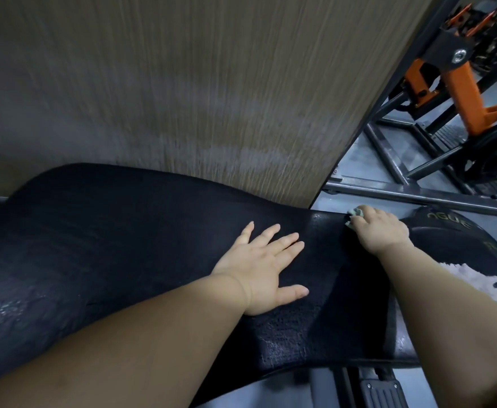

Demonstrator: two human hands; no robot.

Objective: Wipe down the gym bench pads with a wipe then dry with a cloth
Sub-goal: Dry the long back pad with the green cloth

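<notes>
You are pressing your left hand (263, 266), fingers spread flat, on the black pad (123, 231) while your right hand (379, 231) is gripping a crumpled wipe (355, 214) at its far edge. Try working in firm, overlapping strokes.

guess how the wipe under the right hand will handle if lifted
Probably floppy: the wipe is crumpled into soft folds under the right hand. Likely light, being a small wad. The bench pad glistens nearby, so it may be damp and cling.
</notes>
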